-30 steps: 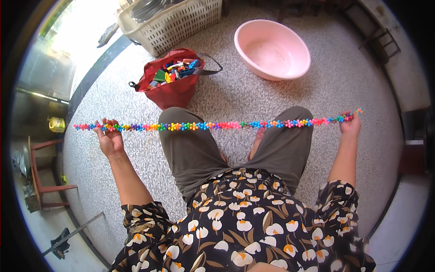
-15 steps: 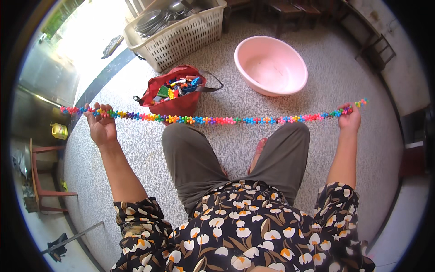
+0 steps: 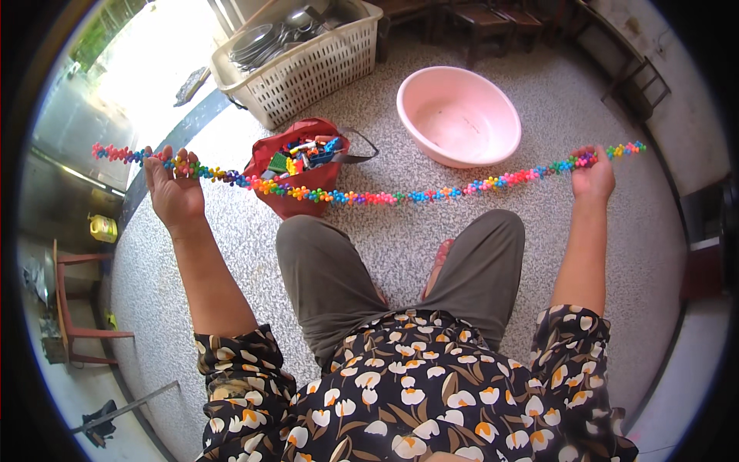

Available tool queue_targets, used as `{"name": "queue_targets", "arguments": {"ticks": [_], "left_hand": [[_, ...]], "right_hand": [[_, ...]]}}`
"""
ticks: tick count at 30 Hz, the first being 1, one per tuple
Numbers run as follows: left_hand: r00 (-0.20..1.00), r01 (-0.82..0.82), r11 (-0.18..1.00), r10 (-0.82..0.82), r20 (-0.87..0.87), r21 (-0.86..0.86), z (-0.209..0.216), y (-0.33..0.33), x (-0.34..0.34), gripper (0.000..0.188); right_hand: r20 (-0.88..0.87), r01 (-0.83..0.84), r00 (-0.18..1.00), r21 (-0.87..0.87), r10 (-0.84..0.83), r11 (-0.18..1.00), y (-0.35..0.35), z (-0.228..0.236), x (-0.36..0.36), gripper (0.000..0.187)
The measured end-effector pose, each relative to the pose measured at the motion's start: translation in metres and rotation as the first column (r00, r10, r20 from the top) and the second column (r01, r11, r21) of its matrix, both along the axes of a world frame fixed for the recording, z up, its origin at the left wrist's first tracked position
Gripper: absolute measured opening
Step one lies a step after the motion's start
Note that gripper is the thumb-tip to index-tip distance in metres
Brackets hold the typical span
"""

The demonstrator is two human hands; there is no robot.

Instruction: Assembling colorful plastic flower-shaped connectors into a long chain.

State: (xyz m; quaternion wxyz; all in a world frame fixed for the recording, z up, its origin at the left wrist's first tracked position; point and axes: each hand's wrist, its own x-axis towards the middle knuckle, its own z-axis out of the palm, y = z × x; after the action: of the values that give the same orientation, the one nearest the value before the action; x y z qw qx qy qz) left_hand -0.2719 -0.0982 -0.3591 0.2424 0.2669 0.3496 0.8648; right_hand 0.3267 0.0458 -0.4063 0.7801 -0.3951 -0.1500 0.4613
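Observation:
A long chain of small multicoloured flower-shaped pieces [image 3: 369, 198] stretches across the view above my knees, sagging in the middle. Near its left end, my left hand [image 3: 177, 192] holds it between thumb and fingers, palm turned up. My right hand [image 3: 593, 179] pinches the chain close to its other end. Short free ends stick out past both hands. Behind the chain's left half sits a red fabric bag [image 3: 296, 192] filled with colourful plastic building pieces [image 3: 305, 156].
A pink basin [image 3: 462, 115] stands on the speckled floor ahead. Farther back is a white slatted basket [image 3: 308, 73] of pans and other dark items. Wooden stools [image 3: 481, 27] line the far wall; a reddish wooden chair [image 3: 65, 300] and a yellow jug [image 3: 102, 228] are at left.
Both ends of the chain have risen and its middle now sags more. My hands have shifted slightly upward in view, still holding it.

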Motion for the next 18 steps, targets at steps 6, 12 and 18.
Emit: {"name": "queue_targets", "arguments": {"ticks": [6, 12, 18], "left_hand": [[0.998, -0.062, 0.998, 0.063, -0.031, 0.012, 0.017, 0.006, 0.033, 0.038], [0.992, -0.09, 0.996, 0.092, -0.085, 0.02, 0.034, 0.013, 0.059, 0.037], [0.995, -0.047, 0.998, 0.05, -0.084, 0.033, 0.05, 0.019, 0.082, 0.03]], "right_hand": [[0.114, 0.008, 0.993, 0.066, -0.015, 0.998, -0.004, 0.013, -0.021, 0.012], [0.256, 0.006, 0.966, 0.105, -0.033, 0.994, -0.015, 0.032, -0.051, 0.022], [0.29, -0.032, 0.957, 0.124, -0.006, 0.992, -0.024, 0.051, -0.081, 0.028]]}}
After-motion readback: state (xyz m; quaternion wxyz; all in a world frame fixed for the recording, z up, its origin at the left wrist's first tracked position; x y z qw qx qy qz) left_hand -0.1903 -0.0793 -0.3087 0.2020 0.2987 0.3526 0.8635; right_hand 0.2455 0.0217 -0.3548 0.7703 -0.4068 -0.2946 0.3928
